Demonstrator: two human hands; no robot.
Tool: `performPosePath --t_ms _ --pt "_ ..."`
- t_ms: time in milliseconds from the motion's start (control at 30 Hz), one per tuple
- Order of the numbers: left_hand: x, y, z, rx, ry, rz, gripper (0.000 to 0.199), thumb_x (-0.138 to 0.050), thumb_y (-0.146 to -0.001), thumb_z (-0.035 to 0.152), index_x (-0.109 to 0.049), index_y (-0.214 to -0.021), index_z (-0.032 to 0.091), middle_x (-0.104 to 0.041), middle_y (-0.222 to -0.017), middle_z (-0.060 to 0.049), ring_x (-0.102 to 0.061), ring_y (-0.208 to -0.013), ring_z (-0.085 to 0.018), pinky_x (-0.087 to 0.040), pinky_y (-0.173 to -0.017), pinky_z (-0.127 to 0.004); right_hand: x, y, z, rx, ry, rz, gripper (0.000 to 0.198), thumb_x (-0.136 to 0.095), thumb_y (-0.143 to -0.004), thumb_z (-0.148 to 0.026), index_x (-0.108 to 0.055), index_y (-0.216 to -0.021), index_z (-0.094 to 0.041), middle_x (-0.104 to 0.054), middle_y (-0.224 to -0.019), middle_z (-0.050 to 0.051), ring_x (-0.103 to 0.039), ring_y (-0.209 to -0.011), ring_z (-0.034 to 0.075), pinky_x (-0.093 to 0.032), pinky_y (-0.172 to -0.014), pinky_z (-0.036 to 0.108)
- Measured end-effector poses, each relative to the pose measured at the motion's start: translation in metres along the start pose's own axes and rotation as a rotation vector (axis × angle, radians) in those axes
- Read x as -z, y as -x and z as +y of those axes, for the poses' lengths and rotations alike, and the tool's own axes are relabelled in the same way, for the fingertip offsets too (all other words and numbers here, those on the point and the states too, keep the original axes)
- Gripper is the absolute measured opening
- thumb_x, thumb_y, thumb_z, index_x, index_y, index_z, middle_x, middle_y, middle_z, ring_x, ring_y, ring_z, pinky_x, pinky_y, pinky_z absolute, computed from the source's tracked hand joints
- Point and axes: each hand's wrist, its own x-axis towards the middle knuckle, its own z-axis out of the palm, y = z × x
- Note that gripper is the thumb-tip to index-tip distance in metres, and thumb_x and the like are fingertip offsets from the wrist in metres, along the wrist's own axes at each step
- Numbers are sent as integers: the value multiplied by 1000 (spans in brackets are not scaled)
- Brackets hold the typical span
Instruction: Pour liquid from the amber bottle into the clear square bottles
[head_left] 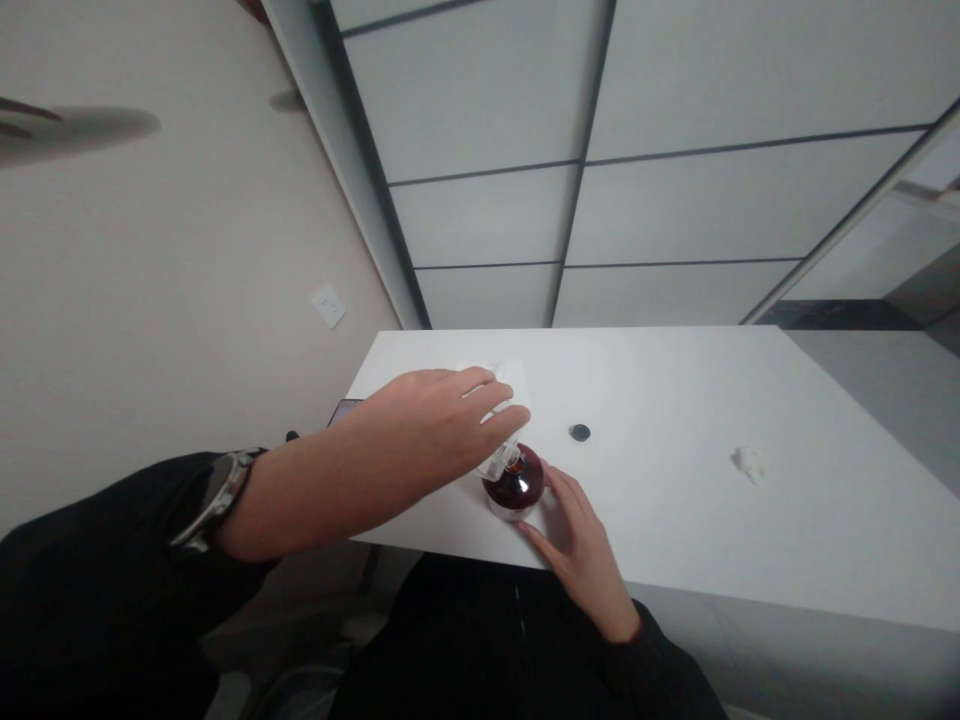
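A round dark brown glass bottle (517, 488) with a pale label low on its side stands uncapped near the table's front edge. My right hand (581, 550) steadies it, fingers along its right side and thumb at its front. From above, my left hand (465, 415) is closed around a clear, see-through container (497, 462), whose end leans against or just over the bottle's mouth. My fingers hide most of that container, so its kind is unclear. To the right of the bottle lies a small round black cap (580, 432).
The white table (675, 390) holds a crumpled white tissue (748, 463) at the right. A dark-edged flat device (346, 409) shows partly behind my left forearm. Panelled sliding doors (495, 220) rise behind the table, and a wall with a socket (328, 307) stands left.
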Motion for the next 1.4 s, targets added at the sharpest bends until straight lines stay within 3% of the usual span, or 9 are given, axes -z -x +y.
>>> performPosePath --t_ms 733,1400 --pt "-4 -1 0 -23 28 20 31 -59 -98 3 -60 -124 20 -71 -130 -10 -66 -122 -24 -54 -97 -35 1 -1 -2 -14 -16 -9 64 -68 -102 -40 -42 -160 -29 -58 -153 14 -59 -141 33 -52 -118 55" --pt "7 -5 8 -31 -3 20 25 -64 -97 4 -67 -119 17 -73 -130 -11 -69 -121 -26 -56 -98 -38 1 0 -2 6 -17 7 66 -69 -102 -38 -40 -160 -31 -58 -154 14 -58 -143 32 -52 -118 55"
